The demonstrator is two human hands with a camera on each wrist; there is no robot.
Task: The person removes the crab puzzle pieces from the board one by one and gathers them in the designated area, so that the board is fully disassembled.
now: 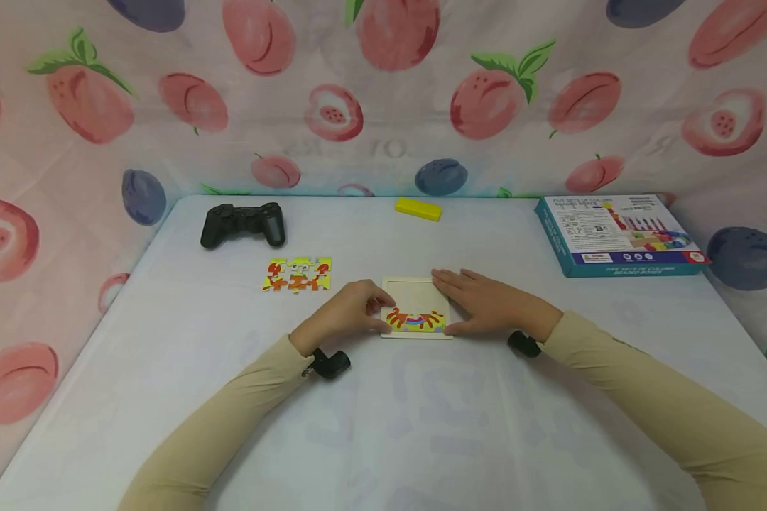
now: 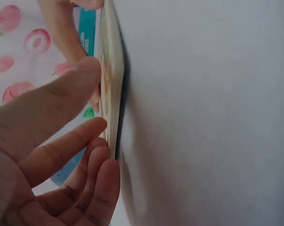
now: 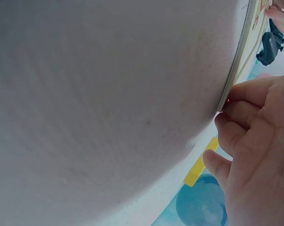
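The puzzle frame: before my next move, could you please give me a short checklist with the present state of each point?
1. Frame steadied: ok; the left hand is at its left edge, the right hand at its right.
2. Placed pieces inside the frame: ok, along the side nearest the person.
3. Those pieces fully pressed down: cannot tell.
4. Room for more pieces: ok, the far part of the frame is bare.
5. Loose pieces outside the frame: ok, grouped beyond the left hand.
6. A hand free to pick: not ok, both are at the frame.
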